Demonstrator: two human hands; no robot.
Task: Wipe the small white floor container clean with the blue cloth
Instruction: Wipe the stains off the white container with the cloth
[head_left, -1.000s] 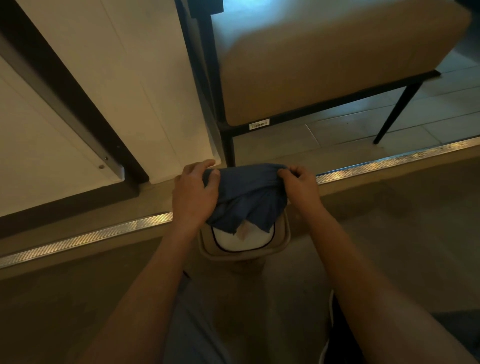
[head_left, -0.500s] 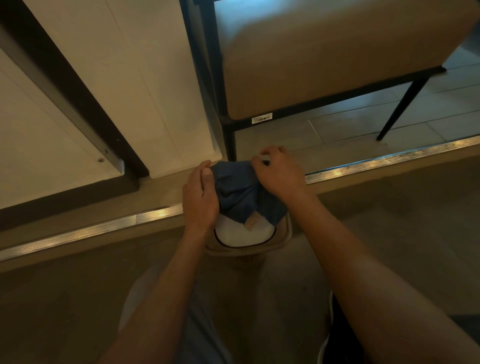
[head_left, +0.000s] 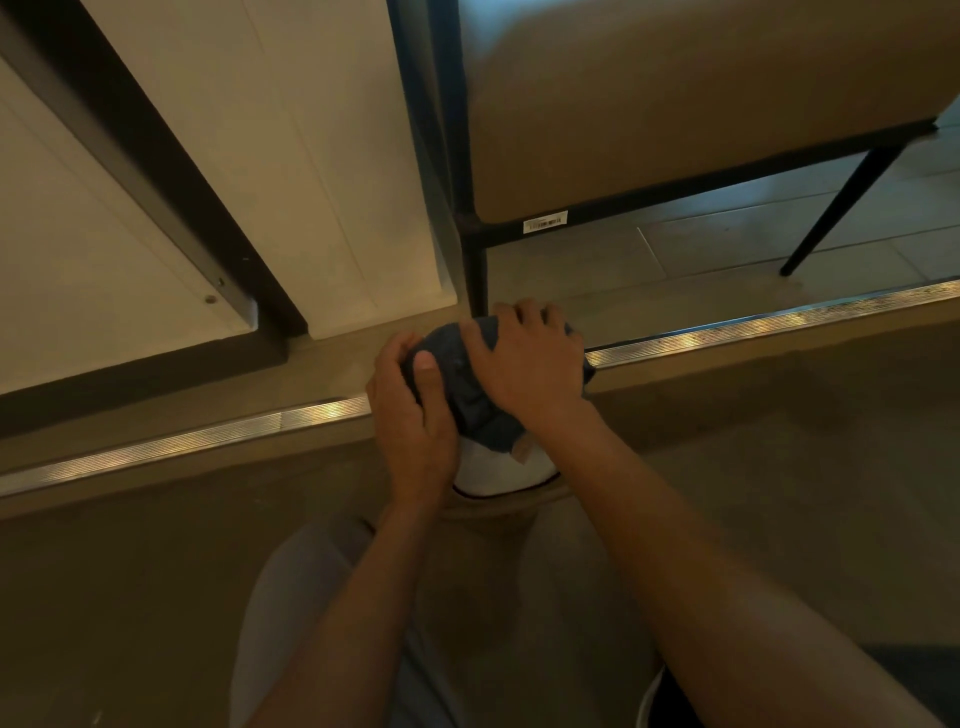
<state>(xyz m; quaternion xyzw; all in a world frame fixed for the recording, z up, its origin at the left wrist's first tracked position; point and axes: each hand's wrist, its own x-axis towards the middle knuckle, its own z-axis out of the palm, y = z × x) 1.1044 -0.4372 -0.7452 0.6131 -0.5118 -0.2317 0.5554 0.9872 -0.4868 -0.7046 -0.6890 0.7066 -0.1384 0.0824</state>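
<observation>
Head view: both hands pressing a blue cloth (head_left: 470, 395) onto a small white container (head_left: 501, 470) on the floor.

Left hand (head_left: 413, 421) curled around the cloth's left side, thumb laid flat on top of the fabric. Right hand (head_left: 524, 358) spread over the cloth's far right part, fingers bent down and gripping it. Cloth bunched over the container's top, only the white near rim showing below it. Container standing just beside a metal floor strip (head_left: 182, 441), near a black chair leg (head_left: 475, 270) and a beige upholstered seat (head_left: 675, 104). White panel (head_left: 311, 156) to the left.
</observation>
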